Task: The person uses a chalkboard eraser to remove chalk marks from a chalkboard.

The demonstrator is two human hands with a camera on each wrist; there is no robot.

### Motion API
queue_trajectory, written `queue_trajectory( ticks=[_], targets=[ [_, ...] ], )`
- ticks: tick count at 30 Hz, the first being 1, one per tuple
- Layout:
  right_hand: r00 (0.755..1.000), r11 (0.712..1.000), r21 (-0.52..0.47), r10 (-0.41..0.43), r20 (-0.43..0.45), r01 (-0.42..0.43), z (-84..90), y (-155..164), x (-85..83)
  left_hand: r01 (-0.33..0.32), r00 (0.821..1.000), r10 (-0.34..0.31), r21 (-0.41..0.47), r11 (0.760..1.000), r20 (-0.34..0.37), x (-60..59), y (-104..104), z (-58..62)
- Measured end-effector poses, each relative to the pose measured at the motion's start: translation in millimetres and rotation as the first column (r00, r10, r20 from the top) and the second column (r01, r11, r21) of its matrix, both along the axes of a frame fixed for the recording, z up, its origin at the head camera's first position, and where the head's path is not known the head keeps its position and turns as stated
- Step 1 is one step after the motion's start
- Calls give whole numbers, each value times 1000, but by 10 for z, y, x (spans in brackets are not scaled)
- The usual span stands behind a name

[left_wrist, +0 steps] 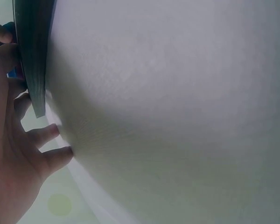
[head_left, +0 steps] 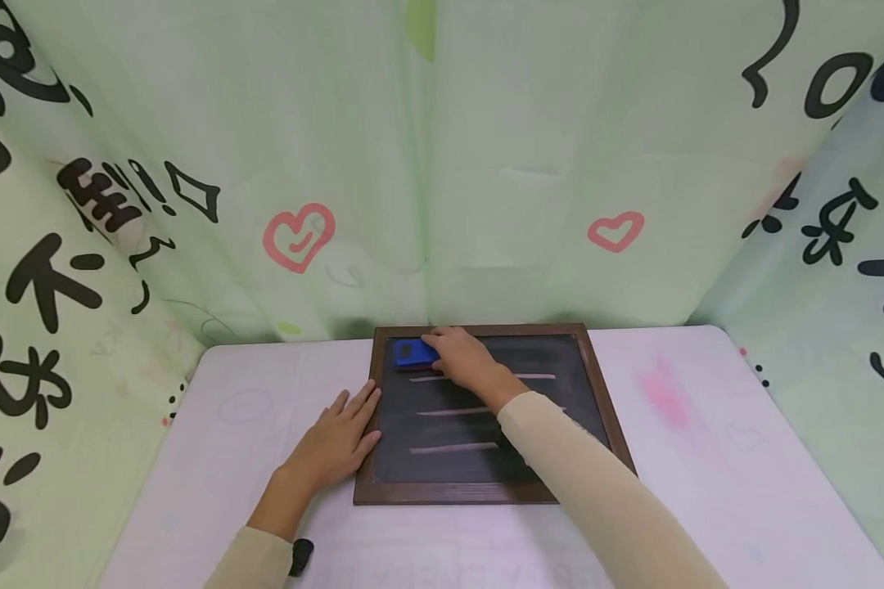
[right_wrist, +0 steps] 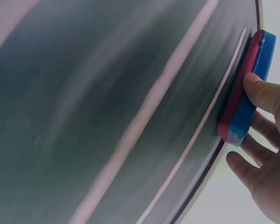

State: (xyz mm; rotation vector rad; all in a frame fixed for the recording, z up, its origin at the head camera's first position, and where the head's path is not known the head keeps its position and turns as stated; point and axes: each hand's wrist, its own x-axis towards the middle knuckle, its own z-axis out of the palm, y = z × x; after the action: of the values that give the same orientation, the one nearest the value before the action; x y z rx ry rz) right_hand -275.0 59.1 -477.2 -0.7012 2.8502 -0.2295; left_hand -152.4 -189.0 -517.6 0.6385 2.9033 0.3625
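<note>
A blackboard (head_left: 442, 466) in a brown wooden frame lies on the table, with several pale chalk lines (head_left: 453, 448) drawn across it. At its upper left corner my right hand (head_left: 462, 357) grips a blue chalkboard eraser (head_left: 412, 352). The right wrist view shows the eraser's red felt side (right_wrist: 242, 86) against the board, with the thumb on its near side. My left hand (head_left: 336, 438) rests at the board's left edge, fingers spread and straight, fingertips on the frame. In the left wrist view, two fingers of the left hand (left_wrist: 18, 149) reach the white tabletop beside the frame (left_wrist: 35, 56).
The white table (head_left: 707, 458) bears a pink smudge (head_left: 666, 393) right of the board. A pale green curtain (head_left: 508, 164) with black characters and red hearts hangs behind and on both sides. Something small and black (head_left: 302, 556) shows at the left cuff.
</note>
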Motion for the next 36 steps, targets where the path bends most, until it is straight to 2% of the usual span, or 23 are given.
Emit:
queue_trajectory(
  ticks=[11, 23, 36],
  targets=[
    [996, 997, -35, -73, 57, 75, -12, 469, -70, 13, 1000, -13, 0, 1000, -4, 4, 9, 34],
    [991, 992, -54, -112, 78, 116, 42, 1036, -36, 9, 1000, -9, -13, 1000, -9, -11, 13, 32],
    [990, 987, -73, -143, -14, 142, 29, 1680, 78, 7, 1000, -7, -1, 1000, 0, 0, 25, 44]
  ],
)
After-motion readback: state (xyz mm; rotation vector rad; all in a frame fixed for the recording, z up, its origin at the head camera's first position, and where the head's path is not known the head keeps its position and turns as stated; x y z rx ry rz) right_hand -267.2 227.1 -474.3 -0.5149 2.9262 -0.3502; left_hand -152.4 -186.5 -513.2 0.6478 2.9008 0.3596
